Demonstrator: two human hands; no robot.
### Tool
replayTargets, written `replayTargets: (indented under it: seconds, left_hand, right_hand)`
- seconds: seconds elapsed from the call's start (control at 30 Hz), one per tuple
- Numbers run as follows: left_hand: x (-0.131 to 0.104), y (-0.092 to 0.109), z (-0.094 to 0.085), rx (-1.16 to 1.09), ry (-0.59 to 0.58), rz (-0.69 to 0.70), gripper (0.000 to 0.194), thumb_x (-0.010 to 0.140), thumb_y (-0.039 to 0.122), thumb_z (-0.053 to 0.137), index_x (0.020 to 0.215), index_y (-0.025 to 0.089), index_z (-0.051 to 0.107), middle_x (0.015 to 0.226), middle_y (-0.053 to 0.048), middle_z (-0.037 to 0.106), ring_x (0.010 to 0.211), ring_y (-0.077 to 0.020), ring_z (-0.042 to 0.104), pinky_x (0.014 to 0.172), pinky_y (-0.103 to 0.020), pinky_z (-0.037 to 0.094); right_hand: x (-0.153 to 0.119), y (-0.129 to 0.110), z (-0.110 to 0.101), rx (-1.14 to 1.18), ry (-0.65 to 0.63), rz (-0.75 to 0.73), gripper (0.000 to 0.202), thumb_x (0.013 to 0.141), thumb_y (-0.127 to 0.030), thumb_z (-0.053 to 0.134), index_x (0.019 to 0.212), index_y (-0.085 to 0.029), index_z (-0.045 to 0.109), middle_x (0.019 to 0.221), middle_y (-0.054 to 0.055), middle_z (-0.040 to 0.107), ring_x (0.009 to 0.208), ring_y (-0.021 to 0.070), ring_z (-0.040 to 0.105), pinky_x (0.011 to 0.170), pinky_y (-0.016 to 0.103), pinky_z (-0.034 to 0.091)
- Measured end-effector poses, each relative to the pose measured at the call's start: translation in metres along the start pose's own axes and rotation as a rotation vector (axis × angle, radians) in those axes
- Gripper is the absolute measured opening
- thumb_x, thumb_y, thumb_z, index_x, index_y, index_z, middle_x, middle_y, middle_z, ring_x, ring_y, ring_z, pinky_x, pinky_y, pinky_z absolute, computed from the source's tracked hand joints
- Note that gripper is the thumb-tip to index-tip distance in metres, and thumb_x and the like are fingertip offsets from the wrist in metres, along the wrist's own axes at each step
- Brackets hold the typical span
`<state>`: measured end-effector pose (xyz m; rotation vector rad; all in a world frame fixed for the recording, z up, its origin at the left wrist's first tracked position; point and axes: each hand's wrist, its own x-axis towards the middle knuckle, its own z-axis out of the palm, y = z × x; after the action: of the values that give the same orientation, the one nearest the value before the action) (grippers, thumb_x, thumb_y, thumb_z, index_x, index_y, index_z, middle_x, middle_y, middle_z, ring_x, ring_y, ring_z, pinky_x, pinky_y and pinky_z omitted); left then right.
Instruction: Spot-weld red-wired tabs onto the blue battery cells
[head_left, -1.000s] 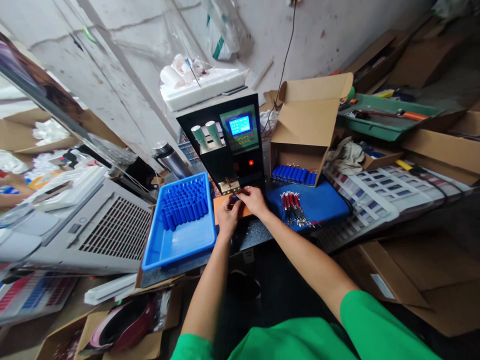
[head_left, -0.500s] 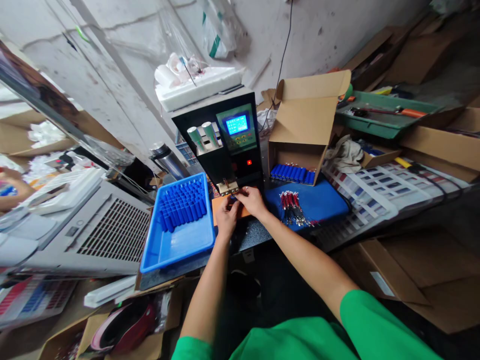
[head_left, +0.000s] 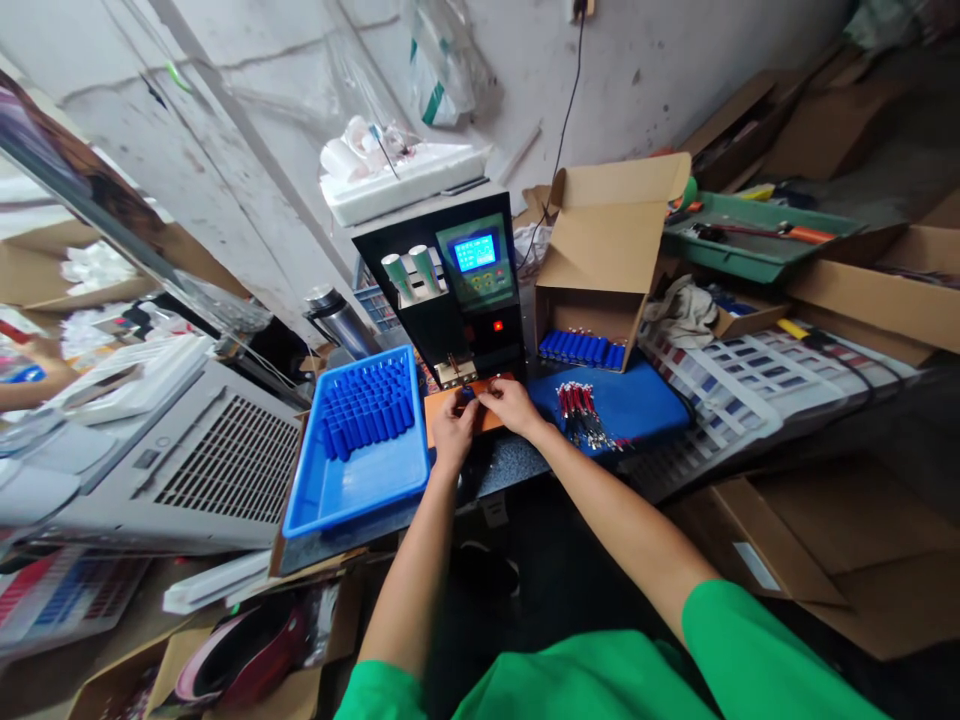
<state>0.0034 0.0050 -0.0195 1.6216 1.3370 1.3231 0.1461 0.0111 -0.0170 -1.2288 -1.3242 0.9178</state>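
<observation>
Dark tabletop (head_left: 510, 468); near front edge, between tray (head_left: 360, 492) and pad (head_left: 637, 400), hands (head_left: 454, 430) pinch small blue piece (head_left: 467, 393).

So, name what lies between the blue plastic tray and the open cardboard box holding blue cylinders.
Head view: a black machine with a lit screen and, before it, the left hand and right hand at an orange block.

dim indoor light, pale wall (head_left: 637, 60), glowing blue screen (head_left: 476, 253), deep shadow low down, stretched, softly blurred edges
</observation>
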Motion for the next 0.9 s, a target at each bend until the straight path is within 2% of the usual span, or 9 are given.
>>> replayTargets:
  seconds: [0.23, 0.67, 0.83, 0.9]
  left_hand:
    - [0.001, 0.002, -0.002, -0.010, -0.018, 0.011, 0.027, 0.078, 0.041, 0.072, 0.089, 0.017, 0.071, 0.079, -0.003, 0.070, 0.074, -0.0161, 0.063, 0.071, -0.027, 0.049]
    - [0.000, 0.005, -0.006, -0.019, -0.052, 0.022, 0.027, 0.078, 0.035, 0.072, 0.096, 0.017, 0.072, 0.088, -0.006, 0.074, 0.079, -0.0189, 0.068, 0.080, -0.033, 0.055]
    - [-0.006, -0.003, -0.021, 0.022, 0.065, 0.012, 0.028, 0.081, 0.034, 0.068, 0.103, 0.017, 0.072, 0.103, -0.010, 0.075, 0.094, -0.0225, 0.070, 0.090, -0.039, 0.055]
    - [-0.012, -0.007, -0.028, 0.059, 0.064, 0.010, 0.026, 0.083, 0.034, 0.066, 0.102, 0.017, 0.072, 0.101, -0.010, 0.075, 0.095, -0.0232, 0.070, 0.090, -0.039, 0.055]
  right_hand:
    - [0.002, 0.008, -0.004, 0.038, -0.040, -0.006, 0.027, 0.076, -0.039, 0.063, 0.058, -0.020, 0.055, 0.048, -0.003, 0.052, 0.053, 0.0138, 0.049, 0.053, 0.024, 0.034]
    - [-0.001, 0.000, -0.010, 0.165, -0.099, 0.029, 0.032, 0.071, -0.047, 0.062, 0.054, -0.022, 0.051, 0.045, -0.004, 0.049, 0.045, 0.0112, 0.042, 0.049, 0.024, 0.032]
    - [-0.002, -0.005, -0.013, 0.247, -0.114, 0.072, 0.031, 0.068, -0.046, 0.062, 0.053, -0.022, 0.050, 0.043, -0.005, 0.046, 0.041, 0.0098, 0.038, 0.046, 0.024, 0.029]
    - [-0.002, -0.005, -0.013, 0.273, -0.120, 0.089, 0.031, 0.067, -0.046, 0.063, 0.053, -0.022, 0.051, 0.043, -0.004, 0.046, 0.040, 0.0094, 0.037, 0.045, 0.024, 0.027]
